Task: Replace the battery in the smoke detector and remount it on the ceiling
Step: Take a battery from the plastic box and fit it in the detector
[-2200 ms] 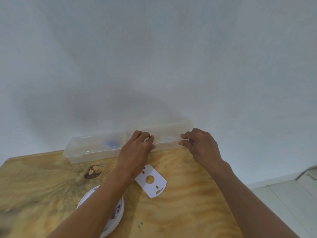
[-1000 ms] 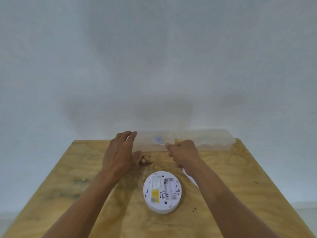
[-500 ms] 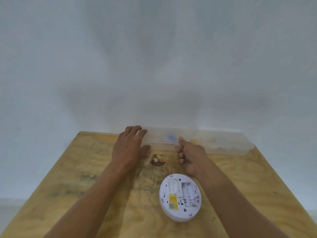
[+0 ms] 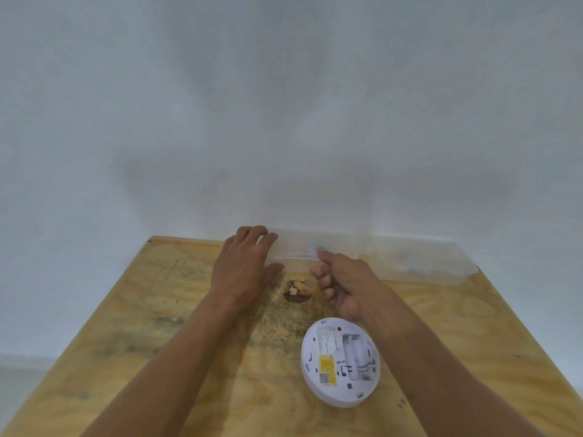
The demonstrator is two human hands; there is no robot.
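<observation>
The smoke detector (image 4: 340, 362) lies face-down on the wooden worktop (image 4: 142, 326), its back up and the battery bay uncovered — whether cells sit in it is too blurred to tell. Both hands are at the clear plastic box (image 4: 410, 263) standing along the wall at the worktop's far edge. The left hand (image 4: 243, 266) rests against the box's left end with its fingers (image 4: 257, 231) spread apart and draped over the rim. The right hand (image 4: 344, 283) is loosely curled, thumb pointing toward the box front, holding nothing that shows.

This looks like the fetch-a-battery step. Next move, as I judge it: steady the box with the left hand and reach inside with the right — a faint blue shape shows through the wall.
</observation>
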